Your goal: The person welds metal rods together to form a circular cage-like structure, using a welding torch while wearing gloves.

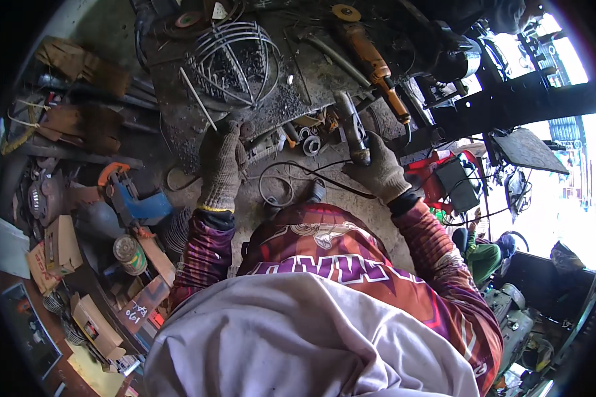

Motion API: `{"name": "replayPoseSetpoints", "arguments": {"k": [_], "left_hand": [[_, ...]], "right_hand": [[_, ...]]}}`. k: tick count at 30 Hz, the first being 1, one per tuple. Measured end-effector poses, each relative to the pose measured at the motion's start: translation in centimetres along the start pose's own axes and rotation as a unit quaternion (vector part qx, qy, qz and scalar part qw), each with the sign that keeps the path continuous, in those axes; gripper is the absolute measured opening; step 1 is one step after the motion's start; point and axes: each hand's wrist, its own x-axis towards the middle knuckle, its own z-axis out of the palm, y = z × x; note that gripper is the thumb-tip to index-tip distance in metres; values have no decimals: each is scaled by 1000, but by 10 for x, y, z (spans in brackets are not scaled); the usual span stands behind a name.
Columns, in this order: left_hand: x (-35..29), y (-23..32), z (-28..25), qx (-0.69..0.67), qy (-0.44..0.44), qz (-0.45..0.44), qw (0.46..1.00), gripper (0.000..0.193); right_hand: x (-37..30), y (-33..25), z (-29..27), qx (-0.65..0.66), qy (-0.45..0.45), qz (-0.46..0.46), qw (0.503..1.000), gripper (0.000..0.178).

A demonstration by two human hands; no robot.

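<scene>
My left hand [220, 165], in a grey knitted glove, is closed at the table's near edge. A thin pale rod [197, 98], like a welding rod, sticks up and left from its fingers. My right hand [382, 171], gloved too, is wrapped round the lower end of a grey metal clamp-like tool [351, 126]; its exact kind is unclear. Beyond my left hand, a round cage of bent metal rods [250, 49] lies on the dark metal table [288, 106]. An orange angle grinder [371, 58] lies beyond my right hand.
A yellowish disc [346, 12] sits at the grinder's far end. Metal rings [311, 145] and black cable [271, 178] lie below the table edge. Left are a blue tool [142, 204], a can [130, 255] and cardboard boxes [63, 245]. A dark steel beam [516, 112] crosses the right; a person in green [485, 259] is lower right.
</scene>
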Motion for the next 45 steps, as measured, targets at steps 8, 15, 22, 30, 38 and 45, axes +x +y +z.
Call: {"name": "replayPoseSetpoints", "arguments": {"k": [8,15,22,30,38,45], "left_hand": [[-14,16,10,-258,-32,-31,965,34],[25,84,4,-573,-171,71,798,31],[35,86,15,-584,-220,91,776,27],[31,99,34,-590,-162,102,784,24],[29,104,55,-580,-54,103,806,24],[21,106,65,-532,-120,161,823,23]], "right_hand": [[-8,1,0,145,-56,-32,987,100],[-20,-22,16,287,-180,-129,932,111],[-11,-31,22,373,-179,-121,902,104],[-9,-25,30,442,-193,-86,872,87],[-15,-38,25,461,-207,-54,861,84],[-14,-33,22,418,-176,-53,890,83]]}}
